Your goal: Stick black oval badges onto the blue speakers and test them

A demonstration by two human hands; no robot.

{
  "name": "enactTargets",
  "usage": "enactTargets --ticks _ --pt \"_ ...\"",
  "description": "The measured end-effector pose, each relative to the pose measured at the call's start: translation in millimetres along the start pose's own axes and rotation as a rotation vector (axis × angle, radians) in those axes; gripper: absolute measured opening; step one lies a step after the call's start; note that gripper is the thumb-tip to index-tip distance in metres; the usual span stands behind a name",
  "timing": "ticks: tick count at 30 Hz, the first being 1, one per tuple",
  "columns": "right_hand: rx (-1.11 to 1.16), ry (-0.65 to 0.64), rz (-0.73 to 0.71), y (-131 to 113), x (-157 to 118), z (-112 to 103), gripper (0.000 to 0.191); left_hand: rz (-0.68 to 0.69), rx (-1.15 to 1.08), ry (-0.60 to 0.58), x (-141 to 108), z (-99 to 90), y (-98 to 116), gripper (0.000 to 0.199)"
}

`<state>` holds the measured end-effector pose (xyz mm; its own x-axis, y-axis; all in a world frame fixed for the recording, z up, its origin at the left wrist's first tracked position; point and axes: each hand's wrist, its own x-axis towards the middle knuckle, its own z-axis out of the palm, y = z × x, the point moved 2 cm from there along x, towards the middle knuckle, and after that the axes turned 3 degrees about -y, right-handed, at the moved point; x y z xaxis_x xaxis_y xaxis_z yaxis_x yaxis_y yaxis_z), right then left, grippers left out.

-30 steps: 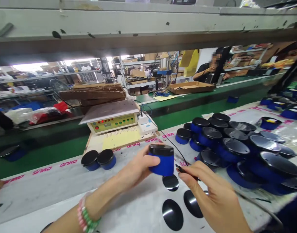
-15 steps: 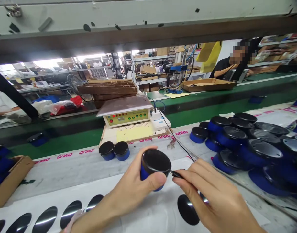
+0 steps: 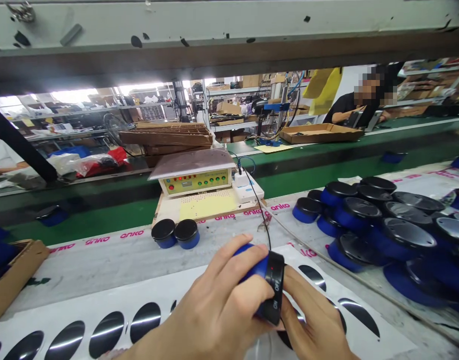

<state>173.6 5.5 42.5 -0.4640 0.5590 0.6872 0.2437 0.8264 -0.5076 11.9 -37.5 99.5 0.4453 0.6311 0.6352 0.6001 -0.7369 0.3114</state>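
Observation:
A blue and black round device (image 3: 275, 287) is tipped on its side, with ON and OFF lettering and a small red light on its black rim. My left hand (image 3: 229, 295) wraps its fingers round the blue body. Behind the black face, my right hand (image 3: 314, 315) has its fingers bent close against the device; its fingertips are partly hidden. A black cable (image 3: 262, 212) runs down to the device. Black oval pieces (image 3: 106, 334) lie in a row on a white sheet (image 3: 199, 280) under the hands.
Two blue and black devices (image 3: 186, 234) stand ahead, before a control box (image 3: 195, 181). Many similar devices (image 3: 408, 232) are piled at the right. A cardboard box (image 3: 21, 280) holds more at the left. Behind a green conveyor (image 3: 289, 175) sits a person (image 3: 342, 107).
The device has been turned from face up onto its side and moved right. My left hand now covers it from above, and my right hand has come in against its face.

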Motion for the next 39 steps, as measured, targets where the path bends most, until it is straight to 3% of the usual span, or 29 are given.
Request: enactTargets --ticks 4,7,10,13,15,16,20,23,27,31,33,35,37,39 --pt "-0.053 -0.005 -0.026 0.3 -5.4 0.8 0.027 -0.014 0.123 -0.063 1.5 -1.8 6.5 0.046" --pt "-0.079 0.008 -0.028 2.8 -8.7 1.0 0.028 -0.007 0.188 -0.056 2.3 -4.6 9.8 0.036" --pt "-0.066 -0.005 -0.027 4.8 -10.3 0.6 0.018 -0.032 0.122 -0.084 3.9 -7.4 9.6 0.039" --pt "-0.022 -0.069 -0.065 6.1 -10.9 0.1 0.015 -0.168 -0.018 -0.227 8.7 -8.5 0.1 0.06" --pt "-0.049 -0.067 -0.099 7.6 -12.7 -2.4 0.018 -0.255 -0.069 -0.334 12.5 -7.5 -14.3 0.061" --pt "-0.088 -0.038 -0.101 9.0 -14.5 -5.1 0.021 -0.293 -0.059 -0.331 13.8 -7.2 -24.7 0.056" --pt "-0.141 0.112 0.015 17.3 -26.3 -23.5 0.027 -0.537 0.062 -0.082 9.0 -5.3 -79.8 0.045" --pt "-0.024 0.092 0.099 22.4 -33.6 -35.1 0.017 -0.638 0.045 -0.072 4.2 3.4 -109.1 0.035" --pt "0.109 0.067 0.14 27.5 -34.8 -34.5 0.021 -0.613 -0.035 -0.081 34.3 32.6 -107.0 0.038" --pt "0.15 0.082 0.018 25.4 -30.3 -18.8 0.042 -0.506 -0.256 -0.165 107.6 106.6 -93.2 0.064" --pt "0.133 0.121 -0.019 22.3 -29.6 -15.4 0.044 -0.542 -0.373 -0.181 140.9 147.0 -96.9 0.074" --pt "0.129 0.15 0.041 21.6 -31.2 -19.7 0.043 -0.596 -0.508 -0.2 161.4 174.4 -103.5 0.07" --pt "0.128 0.188 0.173 25.1 -34.8 -32.3 0.039 -0.642 -0.643 -0.195 166.1 180.1 -106.1 0.066" --pt "0.099 0.252 0.282 30.9 -37.9 -50.1 0.031 -0.672 -0.788 -0.178 156.0 163.8 -101.1 0.063"
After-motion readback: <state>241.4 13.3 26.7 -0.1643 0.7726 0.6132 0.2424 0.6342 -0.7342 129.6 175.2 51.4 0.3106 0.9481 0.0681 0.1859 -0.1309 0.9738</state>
